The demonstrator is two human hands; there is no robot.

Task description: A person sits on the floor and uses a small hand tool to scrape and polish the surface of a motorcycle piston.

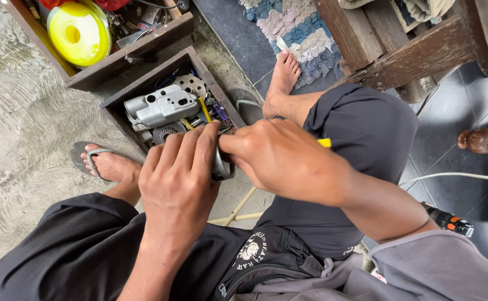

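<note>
Both hands meet over the person's lap, at the centre of the view. The left hand (180, 181) is wrapped around a small grey metal part (221, 166), fingers curled over its top, so only a sliver of rim shows at 3 o'clock from the knuckles. The right hand (280, 156) closes on the same part from the other side, and a yellow tool tip (324, 142) pokes out past it at 3 o'clock; what that tool is cannot be made out.

The part looks like rigid, fairly weighty cast metal, possibly greasy and slippery, so a full wrap around its body seems the surest hold.

At 11 o'clock a wooden box (210, 83) on the concrete floor (26, 111) holds a grey metal housing (157, 106).
</note>
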